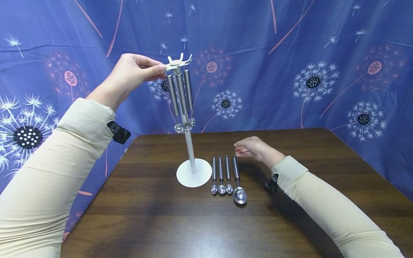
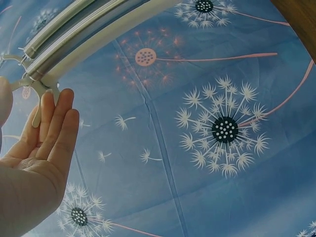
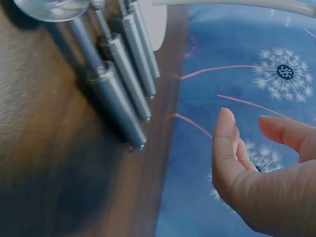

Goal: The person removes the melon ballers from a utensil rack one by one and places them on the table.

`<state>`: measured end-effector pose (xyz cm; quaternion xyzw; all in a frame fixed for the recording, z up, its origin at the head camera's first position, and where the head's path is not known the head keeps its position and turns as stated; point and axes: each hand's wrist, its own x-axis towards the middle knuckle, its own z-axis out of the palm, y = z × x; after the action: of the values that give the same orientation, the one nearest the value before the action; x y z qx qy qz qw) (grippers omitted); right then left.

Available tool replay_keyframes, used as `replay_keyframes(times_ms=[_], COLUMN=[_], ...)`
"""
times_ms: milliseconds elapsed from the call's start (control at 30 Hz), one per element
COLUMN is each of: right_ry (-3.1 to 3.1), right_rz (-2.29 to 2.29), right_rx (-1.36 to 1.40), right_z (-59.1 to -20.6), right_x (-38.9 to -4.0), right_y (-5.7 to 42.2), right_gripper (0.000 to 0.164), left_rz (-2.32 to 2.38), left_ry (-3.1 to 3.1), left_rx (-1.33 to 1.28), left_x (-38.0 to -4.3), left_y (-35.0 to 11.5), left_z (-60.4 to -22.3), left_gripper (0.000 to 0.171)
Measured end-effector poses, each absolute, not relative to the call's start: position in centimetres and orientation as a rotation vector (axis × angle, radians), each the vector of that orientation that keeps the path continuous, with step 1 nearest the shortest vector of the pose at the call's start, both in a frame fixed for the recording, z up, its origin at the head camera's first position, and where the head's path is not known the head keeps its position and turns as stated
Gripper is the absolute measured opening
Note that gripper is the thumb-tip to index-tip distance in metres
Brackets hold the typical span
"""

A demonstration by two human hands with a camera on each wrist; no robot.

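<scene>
A white stand [image 1: 190, 150] with a round base rises from the table. My left hand [image 1: 138, 73] pinches an arm of its hooked top [image 1: 175, 63] between thumb and fingers; the left wrist view shows the fingers [image 2: 63, 123] against a hook. Small metal spoons [image 1: 181, 93] with tubular handles hang from the hooks. To the right of the base, several more spoons [image 1: 221, 172] lie in a row, bowls toward me; the rightmost, a larger deep-bowled spoon [image 1: 240, 195], is the biggest. Just beyond its handle end hovers my right hand [image 1: 255, 148], empty, fingers loosely curved, thumb apart in the right wrist view.
The brown wooden table [image 1: 145, 215] ends at a back edge close behind the stand. A blue cloth [image 1: 258, 71] with dandelion prints hangs behind and beside it. Dark straps with small devices [image 1: 118, 132] are on both wrists.
</scene>
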<state>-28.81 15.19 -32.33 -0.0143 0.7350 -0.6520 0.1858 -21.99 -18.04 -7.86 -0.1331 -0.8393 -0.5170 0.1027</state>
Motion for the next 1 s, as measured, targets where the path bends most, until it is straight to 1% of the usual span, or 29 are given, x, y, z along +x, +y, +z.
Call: replay_keyframes(times_ms=[167, 367, 1000], right_ry=[2.047, 2.014, 2.012], right_rz=[-1.888, -1.974, -2.069], right_rx=[-0.049, -0.055, -0.190], right_z=[-30.9, -28.8, -23.4], right_x=[-29.1, -29.2, -28.8], right_y=[14.5, 13.0, 9.4], right_gripper=[0.044, 0.039, 0.038], left_rz=[-1.499, -1.469, -1.382], left_ry=[-2.492, -2.505, -2.514], left_rx=[-0.389, -0.366, -0.336], left_x=[-22.0, -22.0, -22.0], left_y=[-18.0, -18.0, -17.9], left_z=[-7.9, -7.9, -7.8], left_gripper=[0.027, 0.030, 0.034])
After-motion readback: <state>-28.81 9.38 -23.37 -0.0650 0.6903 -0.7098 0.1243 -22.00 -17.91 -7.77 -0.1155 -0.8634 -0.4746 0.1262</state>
